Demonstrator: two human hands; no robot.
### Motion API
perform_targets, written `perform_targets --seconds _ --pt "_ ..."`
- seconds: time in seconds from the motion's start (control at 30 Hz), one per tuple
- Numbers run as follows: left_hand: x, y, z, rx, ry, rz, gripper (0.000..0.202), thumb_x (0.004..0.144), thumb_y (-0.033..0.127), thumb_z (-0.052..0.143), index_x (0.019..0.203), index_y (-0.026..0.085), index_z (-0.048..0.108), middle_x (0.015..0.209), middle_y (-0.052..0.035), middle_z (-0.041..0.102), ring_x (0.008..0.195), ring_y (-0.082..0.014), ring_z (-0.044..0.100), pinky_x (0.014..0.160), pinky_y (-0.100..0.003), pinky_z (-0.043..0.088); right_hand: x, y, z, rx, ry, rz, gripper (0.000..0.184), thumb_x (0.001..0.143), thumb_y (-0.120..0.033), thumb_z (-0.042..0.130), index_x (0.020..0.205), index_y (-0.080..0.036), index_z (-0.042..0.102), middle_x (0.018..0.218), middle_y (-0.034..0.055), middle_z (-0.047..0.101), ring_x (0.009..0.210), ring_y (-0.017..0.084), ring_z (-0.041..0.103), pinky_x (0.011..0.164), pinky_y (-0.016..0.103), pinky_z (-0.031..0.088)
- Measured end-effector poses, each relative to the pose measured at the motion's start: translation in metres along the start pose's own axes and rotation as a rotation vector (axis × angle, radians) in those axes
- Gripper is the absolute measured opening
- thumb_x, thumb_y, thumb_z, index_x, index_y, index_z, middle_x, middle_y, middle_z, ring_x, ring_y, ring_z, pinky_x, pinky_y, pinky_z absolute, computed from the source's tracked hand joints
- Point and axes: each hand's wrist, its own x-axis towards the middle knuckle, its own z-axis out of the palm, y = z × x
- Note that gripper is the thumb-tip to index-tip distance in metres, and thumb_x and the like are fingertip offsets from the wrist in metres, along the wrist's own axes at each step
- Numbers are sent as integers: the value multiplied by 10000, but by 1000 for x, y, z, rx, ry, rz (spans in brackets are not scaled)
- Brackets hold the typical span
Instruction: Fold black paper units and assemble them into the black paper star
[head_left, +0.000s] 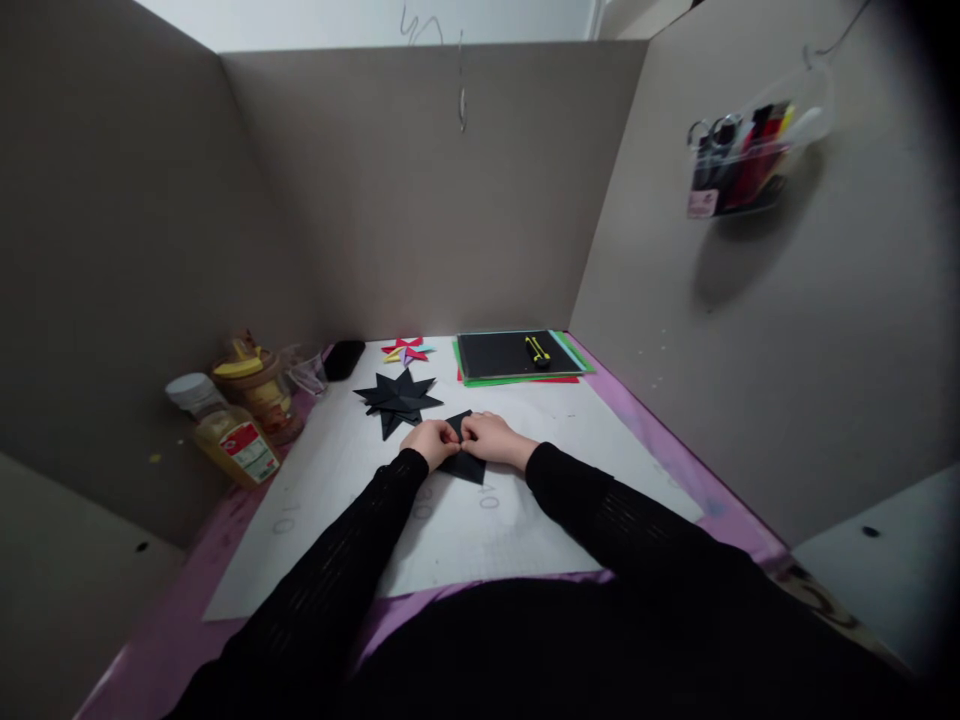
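My left hand (431, 440) and right hand (491, 438) pinch black paper (471, 466) — clear hanging holder (816, 105) carries ring-handled tools (721, 150); bottle (234, 442) has amber liquid — white sheet (592, 430) mostly bare toward right edge.

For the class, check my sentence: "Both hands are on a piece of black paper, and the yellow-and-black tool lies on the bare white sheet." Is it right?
Not quite: the yellow-and-black tool lies on the black top sheet of the stack, as the head view shows. The left hand and right hand are indeed on the black paper.
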Motion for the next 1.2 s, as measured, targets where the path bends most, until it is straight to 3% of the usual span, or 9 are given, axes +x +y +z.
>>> perform_targets --seconds 0.17,0.27,0.37,0.6,0.83,1.0,1.2 --pt "7 -4 2 -1 -30 18 116 635 266 649 712 181 630 647 22 639 584 -107 566 519 -203 385 -9 -3 -7 61 48 -54 182 753 -136 499 891 -184 608 851 26 597 811 157 497 755 256 352" --pt "8 -5 2 -1 -34 27 119 634 275 647 705 184 620 629 29 626 570 -104 555 505 -202 373 -28 -4 -11 98 89 -259 324 758 -41 428 928 -196 656 900 47 581 887 165 476 821 273 346" --pt "10 -6 4 2 -35 28 129 631 283 650 709 186 615 633 28 620 572 -106 551 496 -202 368 -49 -6 -13 43 85 -404 366 767 -51 444 991 -224 675 911 63 569 883 182 460 820 304 345" --pt "13 -4 5 31 -41 19 124 613 257 680 695 194 612 633 32 611 584 -110 555 513 -203 376 -83 -15 -24 -234 46 -530 302 829 -145 476 1095 -177 615 942 103 569 870 206 454 796 356 324" --pt "11 -2 3 71 -36 31 99 621 247 667 686 198 611 644 30 612 616 -116 564 533 -205 380 -102 -25 -32 -307 17 -553 234 866 -157 428 997 -136 621 921 105 584 841 202 468 781 350 331" --pt "12 -2 3 92 -41 43 98 626 256 667 687 197 617 642 32 617 604 -112 564 526 -204 377 -96 -22 -29 -228 18 -585 254 856 -147 427 1027 -153 614 1023 102 579 907 202 474 826 349 333" --pt "13 -3 3 109 -56 48 100 638 271 660 695 196 625 641 31 622 597 -109 562 531 -200 387 -88 -28 -30 -247 -31 -539 254 832 -164 455 1024 -168 621 969 101 578 837 196 473 771 338 330"
